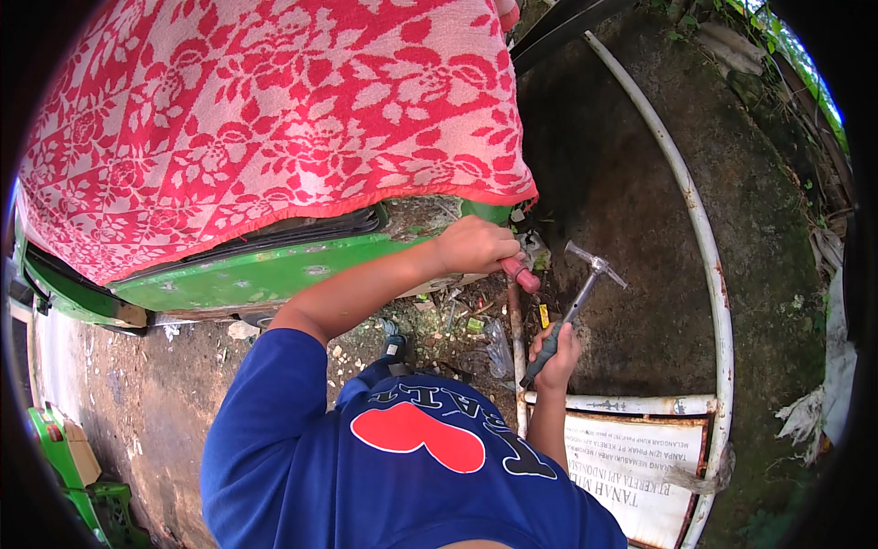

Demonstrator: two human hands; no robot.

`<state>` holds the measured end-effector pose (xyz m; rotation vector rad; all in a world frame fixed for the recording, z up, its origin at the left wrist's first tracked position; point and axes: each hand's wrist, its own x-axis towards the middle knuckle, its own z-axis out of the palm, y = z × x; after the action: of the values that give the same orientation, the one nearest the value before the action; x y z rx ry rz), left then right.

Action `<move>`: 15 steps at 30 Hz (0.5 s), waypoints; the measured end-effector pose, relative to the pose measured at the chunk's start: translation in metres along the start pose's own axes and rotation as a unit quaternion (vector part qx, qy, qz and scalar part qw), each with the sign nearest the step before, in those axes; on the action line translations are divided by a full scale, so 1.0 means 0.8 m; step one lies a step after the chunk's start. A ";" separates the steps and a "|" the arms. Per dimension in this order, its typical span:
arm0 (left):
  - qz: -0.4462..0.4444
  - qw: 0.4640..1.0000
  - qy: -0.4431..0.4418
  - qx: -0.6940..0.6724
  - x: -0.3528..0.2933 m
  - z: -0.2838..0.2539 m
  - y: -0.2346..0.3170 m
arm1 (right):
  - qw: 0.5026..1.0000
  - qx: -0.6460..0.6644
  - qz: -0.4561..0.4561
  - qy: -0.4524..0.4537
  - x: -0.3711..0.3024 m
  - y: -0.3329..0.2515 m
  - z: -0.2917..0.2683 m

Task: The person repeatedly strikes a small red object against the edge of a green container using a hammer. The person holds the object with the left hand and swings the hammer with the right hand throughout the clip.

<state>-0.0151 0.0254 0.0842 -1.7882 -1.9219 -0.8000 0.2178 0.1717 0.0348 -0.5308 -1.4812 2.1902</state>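
Note:
My left hand is closed around a red-handled tool, beside the corner of a green vehicle body. The thick, rounded end of the handle sticks out toward the right, while the rest of the tool is hidden by my fist. In my right hand is a hammer, gripped low on its dark handle. Its metal head points up and away from me, a short distance to the right of the red handle and apart from it.
A red and pink floral blanket covers the vehicle's top. To the right stands a rusty white pipe frame with a white sign board. Litter and a clear plastic bottle lie on the ground. Green panels are at lower left.

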 end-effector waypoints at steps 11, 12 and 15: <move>-0.033 0.999 -0.004 0.007 0.002 -0.008 0.001 | 1.000 -0.014 0.008 -0.002 -0.020 -0.001 -0.018; -0.033 0.999 -0.008 0.009 0.002 -0.008 0.001 | 1.000 -0.014 0.010 0.001 -0.021 -0.001 -0.018; -0.035 0.999 -0.009 -0.010 0.002 -0.009 0.001 | 1.000 -0.019 0.009 0.005 -0.025 -0.002 -0.017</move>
<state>-0.0153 0.0221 0.0909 -1.7541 -2.0057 -0.8322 0.2419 0.1719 0.0331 -0.5691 -1.5217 2.1743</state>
